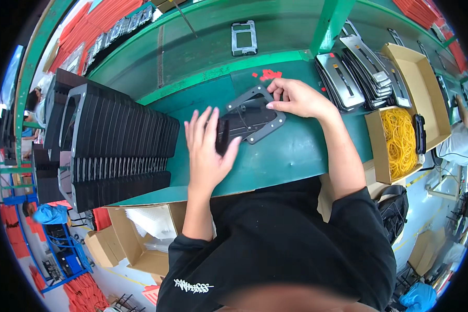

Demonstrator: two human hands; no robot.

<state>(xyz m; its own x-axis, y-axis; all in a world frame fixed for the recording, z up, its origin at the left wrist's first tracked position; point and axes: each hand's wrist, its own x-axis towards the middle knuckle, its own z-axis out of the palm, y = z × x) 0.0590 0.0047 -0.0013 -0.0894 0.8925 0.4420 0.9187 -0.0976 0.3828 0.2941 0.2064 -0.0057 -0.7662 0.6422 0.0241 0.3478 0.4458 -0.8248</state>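
Observation:
A black folding stand (pixel 251 115), with grey edges and round dots at its corners, lies tilted on the green work table (pixel 301 151). My right hand (pixel 301 99) is at its upper right corner, with thumb and curled fingers closed about the edge. To the stand's left, my left hand (pixel 208 148) has its fingers spread and thumb apart, with nothing in it. It is slightly blurred, and whether it touches the stand's left end cannot be made out. Small red pieces (pixel 269 75) lie on the table just beyond the stand.
Long rows of upright black frames (pixel 122 119) stand at the left. Stacked silver-grey panels (pixel 340 83) lie at the back right, near a cardboard box (pixel 380 151) of yellow rubber bands (pixel 399 143). A single frame (pixel 244 38) rests behind the green rail (pixel 218 73). Open cartons (pixel 145 257) stand below the table.

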